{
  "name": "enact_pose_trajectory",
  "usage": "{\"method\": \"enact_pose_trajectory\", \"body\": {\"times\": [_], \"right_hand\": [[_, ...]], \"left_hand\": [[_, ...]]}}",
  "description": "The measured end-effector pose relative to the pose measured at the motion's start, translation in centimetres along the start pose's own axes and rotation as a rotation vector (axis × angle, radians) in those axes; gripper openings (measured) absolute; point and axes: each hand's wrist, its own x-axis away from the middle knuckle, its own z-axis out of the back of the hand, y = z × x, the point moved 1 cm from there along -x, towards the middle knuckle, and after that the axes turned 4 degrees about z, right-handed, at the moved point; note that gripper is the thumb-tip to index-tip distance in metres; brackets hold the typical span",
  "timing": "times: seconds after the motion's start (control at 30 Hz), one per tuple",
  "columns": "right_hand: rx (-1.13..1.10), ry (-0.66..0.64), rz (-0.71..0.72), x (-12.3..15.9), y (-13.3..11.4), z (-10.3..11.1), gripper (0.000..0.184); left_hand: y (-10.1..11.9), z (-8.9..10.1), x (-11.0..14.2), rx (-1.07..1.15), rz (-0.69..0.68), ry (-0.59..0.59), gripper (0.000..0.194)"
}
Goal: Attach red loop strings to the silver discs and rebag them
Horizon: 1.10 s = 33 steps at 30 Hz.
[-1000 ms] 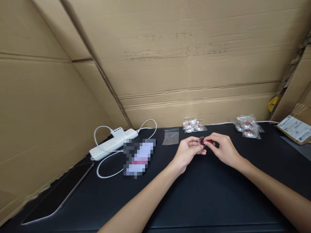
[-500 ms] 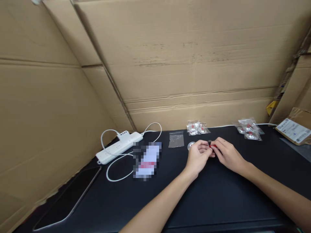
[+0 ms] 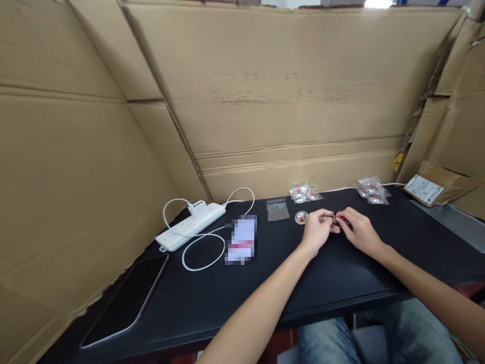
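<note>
Red piece [image 3: 342, 218] in right hand [image 3: 359, 231], long axis sideways (apparently).

Tabletop [image 3: 295, 283] seen as smooth matt blk; walls [image 3: 235, 121] made of brn corrugated cardboard, creased, scuffed. Pwr strip [image 3: 191, 226] moulded in wht plastic, smooth. Zip bag [image 3: 278, 210] seen as clear plastic, glossy. Tablet [image 3: 127, 298] faced w/ dark glossy screen. Jeans [image 3: 328, 341] cut from faded blue denim cloth.

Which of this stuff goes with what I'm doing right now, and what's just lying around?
Likely in the job:
small red piece between your left hand and right hand
loose clear disc
bagged discs
small clear bag

Likely just lying about:
power strip
white cable
dark flat device
labelled parcel
</note>
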Motion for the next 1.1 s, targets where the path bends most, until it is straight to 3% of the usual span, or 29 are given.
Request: {"method": "enact_pose_trajectory", "body": {"times": [0.3,0.83,1.1], "right_hand": [[-0.057,0.02,0.022,-0.1,0.4,-0.2,0.017],[-0.182,-0.019,0.03,-0.1,-0.1,0.2,0.019],[-0.192,-0.017,0.011,0.2,-0.5,0.7,0.017]], "left_hand": [[0.1,0.4,-0.6,0.029,-0.037,0.003,0.01],[-0.3,1.2,-1.4,-0.016,-0.05,-0.126,0.018],[-0.3,0.3,0.0,0.007,-0.067,-0.111,0.017]]}}
